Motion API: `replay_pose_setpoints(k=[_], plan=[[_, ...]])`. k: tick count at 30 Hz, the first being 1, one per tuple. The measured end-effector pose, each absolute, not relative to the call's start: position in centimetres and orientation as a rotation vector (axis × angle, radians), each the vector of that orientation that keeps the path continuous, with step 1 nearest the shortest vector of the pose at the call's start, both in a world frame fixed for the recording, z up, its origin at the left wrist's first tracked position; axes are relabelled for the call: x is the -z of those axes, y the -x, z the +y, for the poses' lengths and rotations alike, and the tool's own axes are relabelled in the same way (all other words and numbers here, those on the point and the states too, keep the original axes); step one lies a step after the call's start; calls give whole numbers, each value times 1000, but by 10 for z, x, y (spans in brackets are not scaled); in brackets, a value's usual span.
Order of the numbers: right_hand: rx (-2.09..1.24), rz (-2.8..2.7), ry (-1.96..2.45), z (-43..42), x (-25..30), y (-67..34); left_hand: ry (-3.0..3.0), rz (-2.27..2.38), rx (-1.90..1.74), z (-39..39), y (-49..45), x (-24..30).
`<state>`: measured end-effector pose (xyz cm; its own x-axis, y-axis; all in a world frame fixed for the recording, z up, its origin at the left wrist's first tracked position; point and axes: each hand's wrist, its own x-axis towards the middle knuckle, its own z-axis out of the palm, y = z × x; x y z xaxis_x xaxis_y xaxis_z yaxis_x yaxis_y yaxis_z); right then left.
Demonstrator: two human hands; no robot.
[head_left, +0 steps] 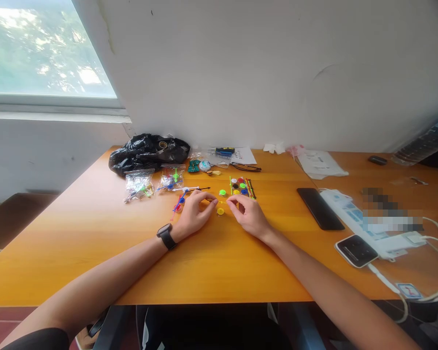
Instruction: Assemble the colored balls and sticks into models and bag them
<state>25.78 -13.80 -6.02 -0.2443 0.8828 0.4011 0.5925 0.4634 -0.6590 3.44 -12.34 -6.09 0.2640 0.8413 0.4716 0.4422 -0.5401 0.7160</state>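
Note:
My left hand (194, 212), with a black watch on its wrist, pinches one end of a small thin yellow plastic piece (222, 202). At the other end, my right hand (248, 215) holds it between thumb and fingertips. Just below the piece lies a yellow disc (220, 211), and a green disc (222, 192) sits above it. Beyond my right hand are several coloured discs (242, 185) beside a bundle of coloured sticks (252, 189). Joined blue, red, white and black pieces (182, 198) lie by my left hand, which partly covers them.
Clear bags of small parts (139, 185) lie at the left, before a black plastic bag (149, 151). Screwdrivers (224, 152) rest near the wall. To the right are a black phone (320, 209), a white power strip (357, 218), a white-edged device (356, 251) and cables.

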Motion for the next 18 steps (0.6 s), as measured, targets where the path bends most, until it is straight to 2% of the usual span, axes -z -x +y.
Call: replay_pose_setpoints(k=[11, 18], plan=[[-719, -1815, 1238, -132, 69, -259, -2043, 1158, -1150, -122, -35, 62], [-665, -1888, 1240, -134, 69, -259, -2033, 1162, -1108, -123, -35, 60]])
